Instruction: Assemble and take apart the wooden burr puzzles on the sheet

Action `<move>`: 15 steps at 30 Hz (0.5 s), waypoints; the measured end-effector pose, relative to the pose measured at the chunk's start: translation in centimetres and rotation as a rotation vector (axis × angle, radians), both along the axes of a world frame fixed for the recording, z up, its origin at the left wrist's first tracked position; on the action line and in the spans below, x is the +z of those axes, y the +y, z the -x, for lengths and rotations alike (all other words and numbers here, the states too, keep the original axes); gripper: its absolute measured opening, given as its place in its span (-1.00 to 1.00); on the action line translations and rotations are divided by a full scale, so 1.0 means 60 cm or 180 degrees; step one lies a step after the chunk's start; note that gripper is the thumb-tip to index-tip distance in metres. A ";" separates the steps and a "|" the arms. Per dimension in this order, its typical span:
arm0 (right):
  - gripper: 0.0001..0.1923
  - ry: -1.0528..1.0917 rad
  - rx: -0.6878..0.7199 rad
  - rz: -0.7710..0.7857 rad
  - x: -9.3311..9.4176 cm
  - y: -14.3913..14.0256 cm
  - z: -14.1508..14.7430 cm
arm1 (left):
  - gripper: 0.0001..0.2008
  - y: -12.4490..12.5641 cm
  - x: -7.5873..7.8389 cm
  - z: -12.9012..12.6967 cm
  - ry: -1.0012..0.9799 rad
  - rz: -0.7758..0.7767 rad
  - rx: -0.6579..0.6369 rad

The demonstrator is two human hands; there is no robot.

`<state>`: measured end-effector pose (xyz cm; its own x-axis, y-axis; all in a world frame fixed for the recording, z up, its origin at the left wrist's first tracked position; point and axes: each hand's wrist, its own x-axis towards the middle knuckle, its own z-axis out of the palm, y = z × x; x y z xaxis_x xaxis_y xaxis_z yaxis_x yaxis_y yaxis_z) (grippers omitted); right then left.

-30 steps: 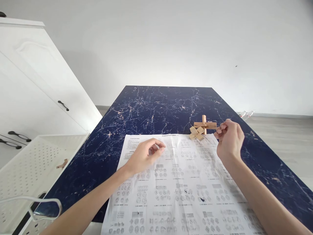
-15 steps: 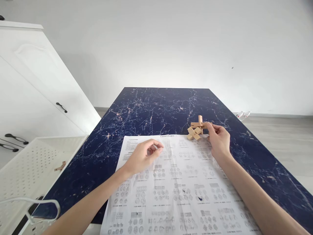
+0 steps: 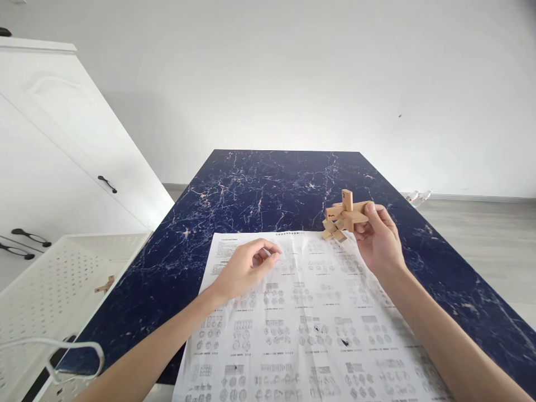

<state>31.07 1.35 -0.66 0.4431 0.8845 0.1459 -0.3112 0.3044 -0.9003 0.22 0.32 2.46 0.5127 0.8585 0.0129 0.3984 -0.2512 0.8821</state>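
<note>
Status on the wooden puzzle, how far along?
Done: the wooden puzzle looks interlocked into one burr. In hand: the right hand grips it by one bar, above the instruction sheet; the left hand rests on the sheet. Left: one loose wooden piece lies in the white basket.

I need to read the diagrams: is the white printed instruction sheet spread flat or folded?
Spread flat. The white printed instruction sheet lies open on the dark blue marbled table, only creases showing; the left hand rests on it.
</note>
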 end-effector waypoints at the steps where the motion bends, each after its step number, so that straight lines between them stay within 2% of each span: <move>1: -0.52 -0.0056 0.0141 -0.0012 0.004 -0.007 0.009 | -0.75 0.000 0.001 0.000 0.0011 0.0006 -0.0002; 7: -0.61 -0.0732 0.0803 0.0000 0.008 -0.045 0.065 | -0.68 -0.002 -0.002 0.003 -0.0137 0.0105 -0.0243; 9: -0.66 -0.0951 0.1099 -0.0033 0.006 -0.055 0.083 | -0.46 -0.005 -0.007 0.003 -0.0315 0.0102 -0.0347; 12: -0.70 -0.1252 0.1264 0.0029 0.006 -0.067 0.107 | -0.07 -0.008 -0.015 0.003 -0.0514 0.0134 -0.0400; 14: -0.69 -0.1368 0.1374 0.0080 0.006 -0.074 0.119 | 0.07 -0.009 -0.017 0.004 -0.0510 0.0214 -0.0335; 15: -0.70 -0.1420 0.1431 0.0096 0.005 -0.077 0.123 | 0.07 -0.009 -0.016 0.004 -0.0484 0.0234 -0.0299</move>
